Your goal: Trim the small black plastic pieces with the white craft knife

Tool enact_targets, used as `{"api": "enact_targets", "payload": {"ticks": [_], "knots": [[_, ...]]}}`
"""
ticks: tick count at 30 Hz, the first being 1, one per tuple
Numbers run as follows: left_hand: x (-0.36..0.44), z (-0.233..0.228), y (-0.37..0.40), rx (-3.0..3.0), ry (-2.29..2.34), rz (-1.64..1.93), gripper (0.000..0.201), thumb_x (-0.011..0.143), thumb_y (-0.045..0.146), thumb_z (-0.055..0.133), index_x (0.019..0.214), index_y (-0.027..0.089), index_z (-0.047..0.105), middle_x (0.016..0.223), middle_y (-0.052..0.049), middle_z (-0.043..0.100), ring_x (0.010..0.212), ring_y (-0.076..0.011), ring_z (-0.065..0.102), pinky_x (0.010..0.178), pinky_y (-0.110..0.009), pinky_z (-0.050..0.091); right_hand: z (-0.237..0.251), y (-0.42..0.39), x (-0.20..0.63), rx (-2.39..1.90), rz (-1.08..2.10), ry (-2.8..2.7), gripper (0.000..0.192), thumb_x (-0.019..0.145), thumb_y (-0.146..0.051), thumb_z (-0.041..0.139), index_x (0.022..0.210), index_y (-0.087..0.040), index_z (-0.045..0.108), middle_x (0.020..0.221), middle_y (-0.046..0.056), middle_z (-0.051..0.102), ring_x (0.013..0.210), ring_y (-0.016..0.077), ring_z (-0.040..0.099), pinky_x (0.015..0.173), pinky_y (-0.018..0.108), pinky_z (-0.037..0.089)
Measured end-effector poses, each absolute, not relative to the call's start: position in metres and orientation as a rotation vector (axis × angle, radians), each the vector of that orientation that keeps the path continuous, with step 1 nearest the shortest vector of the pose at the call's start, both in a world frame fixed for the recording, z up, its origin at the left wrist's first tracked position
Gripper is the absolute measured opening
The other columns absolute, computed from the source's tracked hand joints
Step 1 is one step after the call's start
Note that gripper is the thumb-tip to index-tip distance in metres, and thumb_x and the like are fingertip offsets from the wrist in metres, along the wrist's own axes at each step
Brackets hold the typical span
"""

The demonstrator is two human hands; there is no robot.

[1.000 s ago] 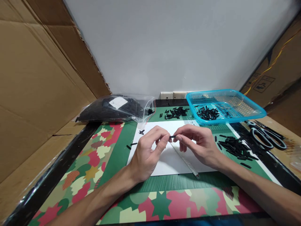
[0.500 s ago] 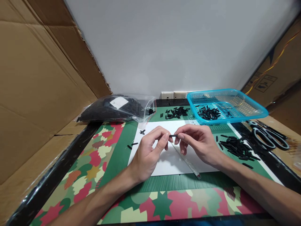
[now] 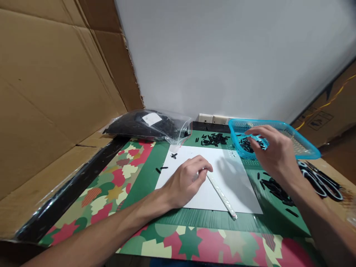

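My left hand [image 3: 191,181] rests over the white paper [image 3: 236,185] with its fingers curled and thumb close to the index fingertip; what is between them, if anything, is hidden. A thin whitish strip [image 3: 222,196] lies slantwise on the paper, its upper end at those fingertips. My right hand [image 3: 274,152] is raised at the near side of the blue basket [image 3: 278,122], thumb and index finger apart, and I see nothing in it. Small black pieces [image 3: 247,144] lie inside the basket. Another heap of black pieces [image 3: 215,139] sits left of the basket.
Partly behind my right forearm is a pile of black pieces [image 3: 275,189], with scissors [image 3: 319,181] to its right. A clear bag of black material [image 3: 133,128] lies at back left. Several loose pieces [image 3: 174,155] are left of centre. Cardboard [image 3: 55,74] stands at left.
Both hands were holding a small black stick between them; now they are apart. My right hand has moved right and up to the basket, and the stick is out of sight.
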State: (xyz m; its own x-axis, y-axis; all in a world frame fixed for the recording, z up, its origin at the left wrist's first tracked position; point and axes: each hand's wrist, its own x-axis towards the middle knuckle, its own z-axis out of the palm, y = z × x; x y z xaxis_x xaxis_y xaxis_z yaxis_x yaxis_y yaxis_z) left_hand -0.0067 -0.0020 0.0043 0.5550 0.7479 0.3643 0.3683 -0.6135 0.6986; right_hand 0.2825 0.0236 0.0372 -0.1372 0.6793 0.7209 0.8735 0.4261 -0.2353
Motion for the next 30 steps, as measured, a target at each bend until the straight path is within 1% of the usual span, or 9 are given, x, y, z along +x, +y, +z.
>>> {"api": "enact_targets", "payload": {"ticks": [3, 6, 9, 13, 16, 21, 23, 26, 30], "knots": [[-0.007, 0.001, -0.004, 2.485, 0.805, 0.839, 0.025, 0.103, 0.009, 0.047, 0.109, 0.017, 0.071, 0.107, -0.007, 0.074, 0.091, -0.0197, 0.067, 0.086, -0.037, 0.050, 0.031, 0.028, 0.259, -1.270, -0.333, -2.160, 0.023, 0.105, -0.017, 0.054, 0.109, -0.020, 0.077, 0.119, 0.012, 0.078, 0.105, 0.0298, 0.070, 0.090, 0.041, 0.049], [-0.008, -0.002, -0.005, 2.641, 0.712, 0.804, 0.024, 0.100, 0.007, 0.050, 0.109, 0.017, 0.070, 0.108, -0.008, 0.075, 0.089, -0.0198, 0.066, 0.085, -0.035, 0.048, 0.021, 0.045, 0.231, -1.449, -0.401, -2.490, 0.029, 0.105, -0.010, 0.050, 0.115, -0.018, 0.076, 0.109, 0.011, 0.079, 0.099, 0.0285, 0.067, 0.087, 0.039, 0.040], [-0.011, -0.002, -0.005, 2.723, 0.676, 0.764, 0.023, 0.098, 0.006, 0.050, 0.106, 0.017, 0.069, 0.105, -0.007, 0.074, 0.084, -0.0197, 0.065, 0.082, -0.035, 0.046, 0.011, 0.072, 0.208, -1.510, -0.406, -2.546, 0.027, 0.100, -0.004, 0.052, 0.101, -0.014, 0.076, 0.096, 0.013, 0.078, 0.090, 0.0273, 0.065, 0.082, 0.038, 0.034], [-0.014, 0.001, -0.006, 2.727, 0.699, 0.780, 0.021, 0.098, 0.008, 0.050, 0.102, 0.017, 0.069, 0.105, -0.008, 0.075, 0.087, -0.0211, 0.066, 0.082, -0.036, 0.047, 0.003, 0.096, 0.188, -1.564, -0.386, -2.518, 0.024, 0.099, -0.003, 0.054, 0.090, -0.013, 0.075, 0.098, 0.018, 0.078, 0.094, 0.0292, 0.065, 0.081, 0.039, 0.032], [-0.014, 0.003, -0.008, 2.592, 0.767, 0.862, 0.022, 0.099, 0.008, 0.050, 0.103, 0.018, 0.070, 0.103, -0.007, 0.075, 0.087, -0.0205, 0.067, 0.082, -0.035, 0.048, 0.004, 0.096, 0.182, -1.564, -0.348, -2.469, 0.026, 0.101, -0.004, 0.050, 0.091, -0.013, 0.073, 0.101, 0.019, 0.076, 0.097, 0.0297, 0.065, 0.081, 0.038, 0.034], [-0.011, 0.006, -0.006, 2.241, 0.981, 1.020, 0.021, 0.100, 0.012, 0.050, 0.101, 0.020, 0.070, 0.100, -0.005, 0.073, 0.086, -0.0193, 0.067, 0.078, -0.033, 0.051, 0.009, 0.070, 0.187, -1.539, -0.180, -2.355, 0.021, 0.105, -0.012, 0.048, 0.108, -0.015, 0.068, 0.086, 0.011, 0.076, 0.069, 0.0230, 0.065, 0.064, 0.032, 0.033], [-0.011, 0.007, -0.003, 2.127, 1.050, 1.047, 0.021, 0.102, 0.015, 0.050, 0.104, 0.020, 0.070, 0.103, -0.005, 0.074, 0.086, -0.0186, 0.066, 0.078, -0.033, 0.051, 0.008, 0.053, 0.192, -1.474, -0.067, -2.337, 0.014, 0.106, -0.017, 0.053, 0.109, -0.018, 0.067, 0.084, 0.006, 0.077, 0.064, 0.0199, 0.066, 0.059, 0.029, 0.036], [-0.011, 0.008, 0.001, 1.990, 1.101, 1.030, 0.018, 0.105, 0.025, 0.054, 0.110, 0.021, 0.071, 0.108, -0.003, 0.075, 0.084, -0.0175, 0.065, 0.078, -0.032, 0.050, 0.003, 0.025, 0.201, -1.287, 0.161, -2.332, 0.012, 0.106, -0.022, 0.059, 0.101, -0.022, 0.070, 0.086, 0.002, 0.078, 0.069, 0.0164, 0.071, 0.064, 0.026, 0.051], [-0.008, 0.007, 0.002, 1.915, 1.039, 0.878, 0.023, 0.105, 0.040, 0.062, 0.104, 0.020, 0.073, 0.100, -0.002, 0.076, 0.081, -0.0172, 0.063, 0.074, -0.030, 0.048, -0.008, -0.003, 0.211, -0.945, 0.797, -1.930, 0.017, 0.105, -0.034, 0.068, 0.101, -0.021, 0.079, 0.089, 0.005, 0.081, 0.076, 0.0201, 0.078, 0.070, 0.031, 0.063]]}}
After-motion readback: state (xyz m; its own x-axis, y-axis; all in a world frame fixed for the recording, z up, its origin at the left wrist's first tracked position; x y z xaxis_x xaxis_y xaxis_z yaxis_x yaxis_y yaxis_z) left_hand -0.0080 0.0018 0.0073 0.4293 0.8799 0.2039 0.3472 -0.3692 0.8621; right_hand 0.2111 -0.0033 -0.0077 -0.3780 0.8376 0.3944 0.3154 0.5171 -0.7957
